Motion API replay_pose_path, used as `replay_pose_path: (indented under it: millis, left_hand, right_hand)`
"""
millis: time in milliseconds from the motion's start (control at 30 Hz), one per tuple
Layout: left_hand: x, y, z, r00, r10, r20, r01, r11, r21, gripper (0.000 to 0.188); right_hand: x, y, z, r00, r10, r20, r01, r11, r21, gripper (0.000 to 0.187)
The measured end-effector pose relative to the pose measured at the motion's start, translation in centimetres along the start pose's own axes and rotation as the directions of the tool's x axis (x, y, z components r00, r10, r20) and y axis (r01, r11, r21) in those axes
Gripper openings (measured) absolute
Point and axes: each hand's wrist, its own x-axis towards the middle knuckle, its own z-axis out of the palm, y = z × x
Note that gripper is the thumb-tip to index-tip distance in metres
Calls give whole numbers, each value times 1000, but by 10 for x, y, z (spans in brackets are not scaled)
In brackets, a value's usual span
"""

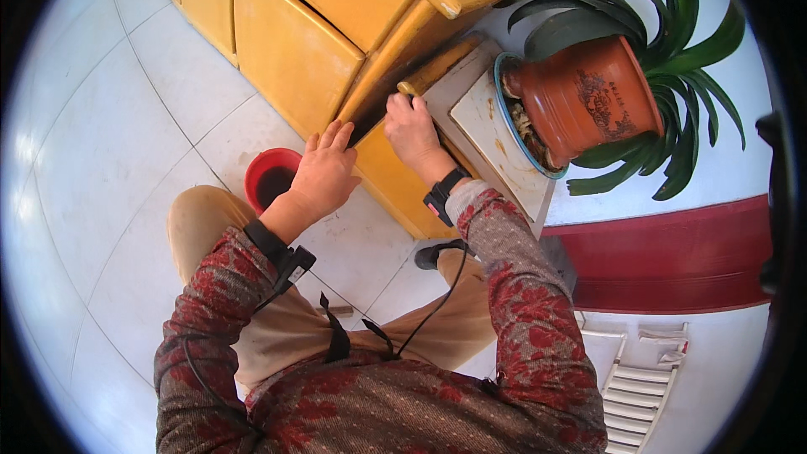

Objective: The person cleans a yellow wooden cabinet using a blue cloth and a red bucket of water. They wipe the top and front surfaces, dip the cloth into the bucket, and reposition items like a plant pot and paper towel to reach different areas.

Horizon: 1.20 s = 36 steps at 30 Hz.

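Note:
My left hand lies against the edge of a yellow wooden cabinet, its fingers stretched out. Close to its right, my right hand is closed at the top of a lower yellow wooden piece, beside a dark narrow gap. A bit of something dark shows at its fingertips; what the fingers hold is mostly hidden. Just right of that hand, a white board carries a blue-rimmed basin, with a tilted-looking orange-brown flowerpot in it.
A red bucket with a dark inside stands on the tiled floor left of my left hand. Long green leaves spread from the flowerpot. A dark red band and a white slatted rack are at the right.

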Motion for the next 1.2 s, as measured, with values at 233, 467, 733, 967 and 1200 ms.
replay_pose_path:
  millis: [233, 467, 733, 967, 1200]
  left_hand:
    - [-2, 2, 0, 1000, -8, -29, 6, 999, -52, 35]
    - [2, 6, 1, 1000, -5, 0, 5, 999, -38, 39]
    - [10, 5, 0, 1000, 1, -5, -1, 999, -32, 39]
    - [6, 11, 2, 999, 37, 8, -37, 999, -39, 37]
    - [7, 15, 5, 998, 51, 22, -50, 997, -53, 34]
  right_hand:
    - [-59, 4, -11, 970, 96, -225, -74, 992, 104, 26]
    - [-2, 10, -16, 916, 102, -388, -47, 988, 149, 25]
    - [-25, 22, -13, 962, -61, -267, 61, 998, -9, 27]
    - [-67, 21, -17, 969, -85, -231, 75, 996, -53, 26]
    - [-146, 23, -22, 982, -29, -188, 31, 999, 10, 25]
